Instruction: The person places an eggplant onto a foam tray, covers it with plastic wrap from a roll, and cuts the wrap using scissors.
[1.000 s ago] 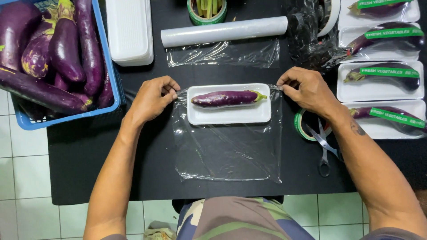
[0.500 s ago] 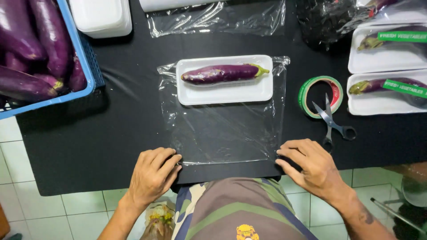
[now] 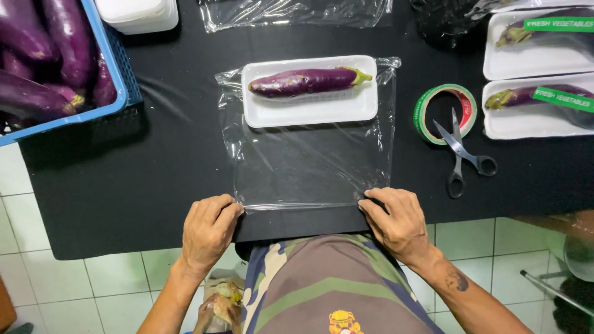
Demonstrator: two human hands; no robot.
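A purple eggplant (image 3: pixel 306 81) lies lengthwise in a white foam tray (image 3: pixel 309 110) on the far part of a clear plastic film sheet (image 3: pixel 309 164), spread flat on the black table (image 3: pixel 167 154). My left hand (image 3: pixel 207 229) pinches the film's near left corner at the table's front edge. My right hand (image 3: pixel 396 219) pinches the near right corner. Both hands sit well below the tray.
A blue crate (image 3: pixel 120 86) of eggplants stands at the far left, with stacked white trays (image 3: pixel 139 15) beside it. A tape roll (image 3: pixel 442 111) and scissors (image 3: pixel 461 154) lie right of the film. Wrapped, labelled eggplant trays (image 3: pixel 535 105) sit at the far right. More film (image 3: pixel 297 12) lies at the back.
A second ago both hands were beside the tray at the film's far edge. They came back to the film's near corners at the table's front edge and hold them there now.
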